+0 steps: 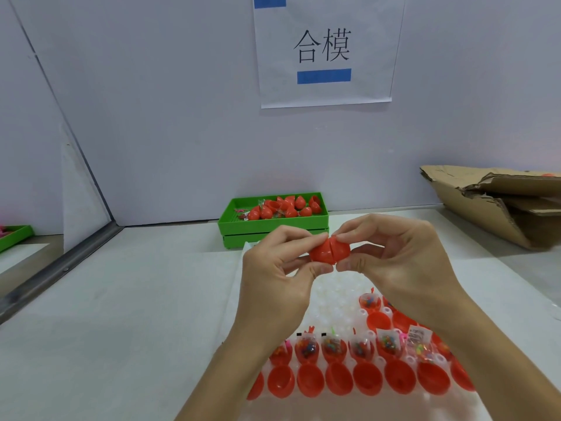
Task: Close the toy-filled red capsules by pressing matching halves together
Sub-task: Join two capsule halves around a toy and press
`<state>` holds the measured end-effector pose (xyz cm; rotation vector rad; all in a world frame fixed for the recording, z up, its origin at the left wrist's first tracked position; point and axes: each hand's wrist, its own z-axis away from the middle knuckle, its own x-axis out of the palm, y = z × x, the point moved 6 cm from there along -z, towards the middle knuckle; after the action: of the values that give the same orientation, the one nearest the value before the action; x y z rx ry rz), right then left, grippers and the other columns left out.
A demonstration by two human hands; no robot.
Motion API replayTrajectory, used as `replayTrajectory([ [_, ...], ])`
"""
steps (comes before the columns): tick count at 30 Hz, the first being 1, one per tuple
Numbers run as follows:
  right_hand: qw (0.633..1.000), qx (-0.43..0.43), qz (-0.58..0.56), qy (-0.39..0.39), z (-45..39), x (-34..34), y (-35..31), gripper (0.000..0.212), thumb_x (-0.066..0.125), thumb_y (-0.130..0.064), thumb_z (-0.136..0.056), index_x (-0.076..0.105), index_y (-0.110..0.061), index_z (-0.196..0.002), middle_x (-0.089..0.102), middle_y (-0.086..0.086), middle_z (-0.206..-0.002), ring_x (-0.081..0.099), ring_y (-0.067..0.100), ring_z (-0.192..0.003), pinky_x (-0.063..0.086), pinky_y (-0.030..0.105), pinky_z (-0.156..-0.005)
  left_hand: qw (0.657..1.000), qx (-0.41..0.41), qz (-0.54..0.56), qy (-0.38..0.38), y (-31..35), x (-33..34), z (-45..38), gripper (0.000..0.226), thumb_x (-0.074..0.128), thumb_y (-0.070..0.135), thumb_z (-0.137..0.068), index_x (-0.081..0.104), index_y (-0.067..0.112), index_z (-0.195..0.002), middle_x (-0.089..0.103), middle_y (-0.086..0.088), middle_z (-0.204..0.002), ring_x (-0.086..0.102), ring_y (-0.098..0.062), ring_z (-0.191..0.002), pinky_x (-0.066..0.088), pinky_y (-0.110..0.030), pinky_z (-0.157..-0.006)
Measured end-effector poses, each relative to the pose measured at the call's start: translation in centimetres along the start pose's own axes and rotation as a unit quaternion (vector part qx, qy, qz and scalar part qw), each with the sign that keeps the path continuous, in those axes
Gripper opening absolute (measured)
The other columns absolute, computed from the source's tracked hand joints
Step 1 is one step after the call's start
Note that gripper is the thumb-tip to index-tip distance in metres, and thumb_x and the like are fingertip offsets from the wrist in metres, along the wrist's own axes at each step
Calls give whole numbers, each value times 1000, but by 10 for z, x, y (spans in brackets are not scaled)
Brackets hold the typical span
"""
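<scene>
red plastic capsule [330,252] is held up between both hands above the white holder tray [334,302], long axis lying left to right, seam upright in the middle. one half is pinched by the left hand [274,279], the other by the right hand [403,256], so the closing squeeze would likely be straight inward. filled halves [332,349] and empty halves [340,379] sit in rows below, not yet joined. closed ones are piled in a green bin [273,221] by the pale wall, on a whitish table [121,299]. torn cardboard [491,202] lies at right.
</scene>
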<state>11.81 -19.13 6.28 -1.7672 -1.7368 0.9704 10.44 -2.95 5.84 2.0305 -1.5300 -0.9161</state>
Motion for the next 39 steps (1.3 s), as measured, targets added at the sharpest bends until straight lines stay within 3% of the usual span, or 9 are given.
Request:
replayTrajectory([
  [5,1000,-1,0,8,1,2,-2,22,83,-12,-63,74,-15,-82,75,-2,-89,74,25,-86,62,34,-76,999,21,-28,13,1,0,1,41,75,-7,-78,74,15,-113,66,7,-97,64,-6,-94,56,-16,-78],
  [7,1000,3,-9,6,0,1,-1,24,83,-15,-60,74,-13,-83,74,0,-89,74,26,-86,62,35,-76,1000,15,-23,8,1,1,2,41,74,-6,-80,73,16,-115,66,8,-99,63,-5,-96,55,-14,-79],
  [16,999,11,-35,4,-2,-4,0,24,83,-10,-57,75,-15,-79,75,2,-86,75,27,-81,61,30,-72,997,-32,69,-15,2,4,2,42,74,-8,-79,72,25,-106,69,3,-101,66,-7,-98,54,-15,-80],
  [22,1000,0,13,-2,-1,-4,1,39,82,12,-69,74,-25,-79,76,-5,-84,76,19,-78,61,25,-71,996,-41,75,-16,3,5,3,42,74,-8,-80,71,28,-103,66,0,-99,64,-3,-97,53,-12,-78],
  [28,1000,6,5,-7,-1,0,-1,20,81,-21,-65,74,-31,-81,77,-7,-86,76,17,-81,61,27,-76,994,-65,86,-13,-1,8,5,37,71,-4,-84,72,24,-107,67,4,-99,65,-3,-96,53,-12,-77],
  [33,999,10,-4,-39,1,0,-5,24,80,-21,-72,75,-19,-96,79,-3,-89,76,15,-83,59,22,-77,992,-74,97,-17,-2,9,4,26,65,14,-88,70,30,-108,70,3,-98,67,-13,-91,55,-16,-72],
  [39,997,39,55,-26,0,-2,1,25,75,-31,-74,77,-17,-95,77,-4,-85,73,15,-81,59,26,-72,987,-110,111,-27,-7,11,4,21,56,33,-87,71,34,-102,72,4,-89,68,-15,-70,57,-19,-63],
])
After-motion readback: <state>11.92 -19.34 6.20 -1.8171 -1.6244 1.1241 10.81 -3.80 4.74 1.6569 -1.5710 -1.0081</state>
